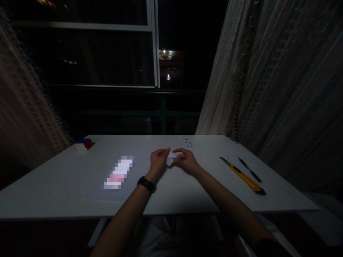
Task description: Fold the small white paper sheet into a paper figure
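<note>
A small white piece of folded paper (170,161) is held up between my two hands, over the middle of the white table. My left hand (159,160), with a dark band on its wrist, pinches the paper's left edge between thumb and fingers. On the other side my right hand (187,160) grips the right edge with bent fingers. The paper comes to a point at its lower end. Beyond my right hand, several small folded paper pieces (188,142) lie in a row near the far edge.
On the right, a yellow utility knife (245,178) with its blade out lies beside a black pen (249,169). A blurred-out bright phone-like rectangle (119,172) rests on a pale sheet (92,194) at left. A coloured cube (84,144) stands far left. Curtains (227,71) flank the window.
</note>
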### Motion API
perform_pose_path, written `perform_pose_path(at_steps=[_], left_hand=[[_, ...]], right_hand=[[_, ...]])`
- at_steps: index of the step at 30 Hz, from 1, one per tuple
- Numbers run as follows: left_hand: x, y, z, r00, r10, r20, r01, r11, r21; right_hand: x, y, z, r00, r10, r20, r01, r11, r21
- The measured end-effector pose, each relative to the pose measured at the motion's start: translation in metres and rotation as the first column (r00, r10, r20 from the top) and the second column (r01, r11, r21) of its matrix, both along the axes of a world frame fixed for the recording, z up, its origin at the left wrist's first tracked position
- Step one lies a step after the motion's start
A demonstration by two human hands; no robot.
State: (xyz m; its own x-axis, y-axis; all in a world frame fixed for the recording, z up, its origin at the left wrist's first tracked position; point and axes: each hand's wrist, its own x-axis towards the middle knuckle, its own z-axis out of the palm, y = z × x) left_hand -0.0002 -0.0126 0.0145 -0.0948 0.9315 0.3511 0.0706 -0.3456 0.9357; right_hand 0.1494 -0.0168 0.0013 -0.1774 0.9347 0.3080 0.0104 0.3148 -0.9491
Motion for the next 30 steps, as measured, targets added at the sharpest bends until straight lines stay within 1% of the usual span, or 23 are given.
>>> perform_pose_path(at_steps=[3,7,13,15,18,20,25,30], left_hand=[[-0.0006,-0.0008,-0.0001,1.0,0.007,-0.025,-0.008,1.0,-0.006],[-0.0013,0.0015,-0.0036,0.998,0.019,-0.068,-0.021,0.999,-0.034],[-0.0005,-0.0012,-0.0003,0.999,0.003,-0.052,-0.005,1.0,-0.027],[-0.0002,-0.0031,0.0016,0.999,0.004,-0.052,-0.005,1.0,-0.016],[0.0002,-0.0048,0.0034,0.998,-0.025,-0.053,0.025,1.0,-0.011],[0.0002,-0.0048,0.0038,0.998,-0.041,-0.048,0.04,0.999,-0.015],[-0.0016,-0.0026,0.0018,0.997,-0.047,-0.055,0.047,0.999,-0.012],[-0.0017,-0.0023,-0.0002,0.988,-0.121,-0.099,0.122,0.993,-0.001]], right_hand=[[0.002,0.003,-0.0015,0.998,-0.001,-0.055,-0.001,0.999,-0.035],[0.0045,0.0044,0.0012,0.988,-0.016,-0.152,-0.001,0.994,-0.109],[0.0047,0.0014,0.0053,0.985,0.017,-0.172,-0.035,0.994,-0.104],[0.0045,0.0008,0.0062,0.983,0.005,-0.186,-0.029,0.992,-0.127],[0.0048,0.001,0.0073,0.98,-0.033,-0.196,0.004,0.989,-0.145],[0.0055,0.0018,0.0075,0.98,-0.041,-0.195,0.014,0.99,-0.138],[0.007,0.0044,0.0063,0.983,0.004,-0.185,-0.018,0.997,-0.073],[0.008,0.0063,0.0043,0.99,-0.017,-0.142,0.015,1.0,-0.016]])
